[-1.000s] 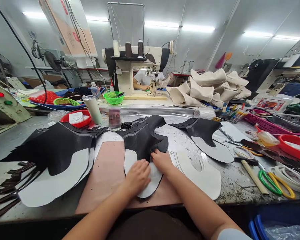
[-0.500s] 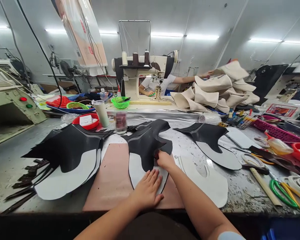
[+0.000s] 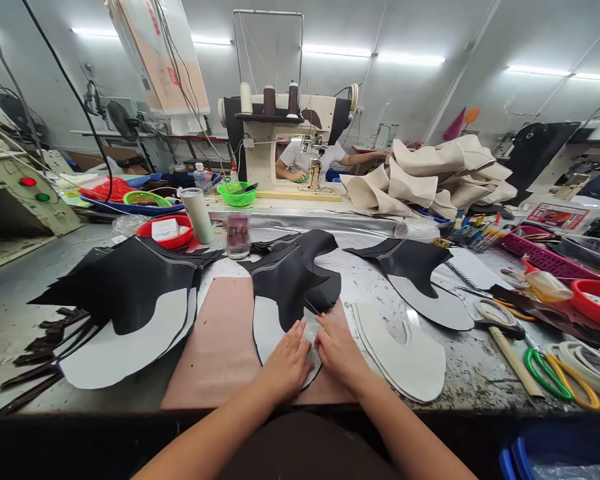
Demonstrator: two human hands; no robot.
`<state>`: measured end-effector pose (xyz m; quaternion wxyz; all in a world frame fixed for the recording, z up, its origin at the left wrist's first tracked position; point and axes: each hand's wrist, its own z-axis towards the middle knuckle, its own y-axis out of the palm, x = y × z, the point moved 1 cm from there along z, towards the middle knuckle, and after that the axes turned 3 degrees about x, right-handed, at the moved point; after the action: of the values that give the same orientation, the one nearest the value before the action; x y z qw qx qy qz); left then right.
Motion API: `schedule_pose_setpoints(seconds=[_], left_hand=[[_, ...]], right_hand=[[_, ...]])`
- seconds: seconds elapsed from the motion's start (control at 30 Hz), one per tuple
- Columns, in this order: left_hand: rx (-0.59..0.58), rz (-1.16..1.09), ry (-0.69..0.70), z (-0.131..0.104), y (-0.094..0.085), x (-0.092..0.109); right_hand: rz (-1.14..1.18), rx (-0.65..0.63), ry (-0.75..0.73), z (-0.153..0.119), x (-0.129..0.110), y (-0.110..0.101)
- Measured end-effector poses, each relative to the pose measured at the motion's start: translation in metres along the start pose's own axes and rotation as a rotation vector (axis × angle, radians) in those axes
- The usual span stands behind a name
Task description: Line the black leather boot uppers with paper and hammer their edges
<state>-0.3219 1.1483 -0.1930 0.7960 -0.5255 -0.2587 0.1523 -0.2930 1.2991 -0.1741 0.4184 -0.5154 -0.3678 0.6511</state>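
A black leather shoe upper [image 3: 290, 280] with a white curved band lies in front of me, partly on a pink sheet [image 3: 207, 360]. My left hand [image 3: 286, 365] rests on its white band, fingers stretched out and together. Close beside it, my right hand [image 3: 343, 352] has its fingers bent in at the band's right edge; the fingertips are partly hidden. To the left is a stack of similar black-and-white uppers [image 3: 130, 293]. Another black-and-white upper [image 3: 415, 273] lies to the right, with loose white curved pieces [image 3: 405, 353] below it.
A sewing machine [image 3: 293, 110] stands ahead, with a person [image 3: 305, 157] behind it. Beige pieces [image 3: 425, 173] are heaped at its right. A tumbler [image 3: 197, 213], a glass [image 3: 238, 237] and a red bowl [image 3: 185, 233] stand beyond the uppers. Scissors [image 3: 563, 380] and a hammer [image 3: 513, 357] lie right.
My right hand has let go of the black part's edge and moved down to the white band, beside my left hand. The left hand's fingers have drawn closer together. The view has tilted slightly.
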Motion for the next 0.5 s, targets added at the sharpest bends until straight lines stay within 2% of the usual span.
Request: schedule_pose_setpoints(seconds=[0.07, 0.1, 0.2, 0.27, 0.3, 0.37, 0.5], left_hand=[[0.021, -0.058, 0.004, -0.001, 0.0, 0.0], [0.028, -0.102, -0.016, -0.001, 0.0, 0.0], [0.049, -0.227, -0.143, -0.001, -0.003, -0.001], [0.063, -0.262, -0.224, -0.001, -0.008, -0.002], [0.057, -0.273, -0.249, -0.002, -0.012, -0.003], [-0.037, -0.261, -0.232, -0.005, -0.022, -0.004], [-0.299, -0.13, -0.073, -0.013, -0.049, -0.017]], right_hand=[[0.084, 0.026, -0.074, -0.017, -0.003, 0.003], [0.172, 0.024, -0.062, -0.024, -0.004, 0.004], [0.493, 0.036, 0.094, -0.031, -0.007, 0.007], [0.574, 0.115, 0.162, -0.025, -0.007, 0.01], [0.546, 0.156, 0.161, -0.02, -0.007, 0.012], [0.4, 0.158, 0.11, -0.01, -0.007, 0.019], [0.069, -0.021, -0.033, -0.001, -0.01, 0.031]])
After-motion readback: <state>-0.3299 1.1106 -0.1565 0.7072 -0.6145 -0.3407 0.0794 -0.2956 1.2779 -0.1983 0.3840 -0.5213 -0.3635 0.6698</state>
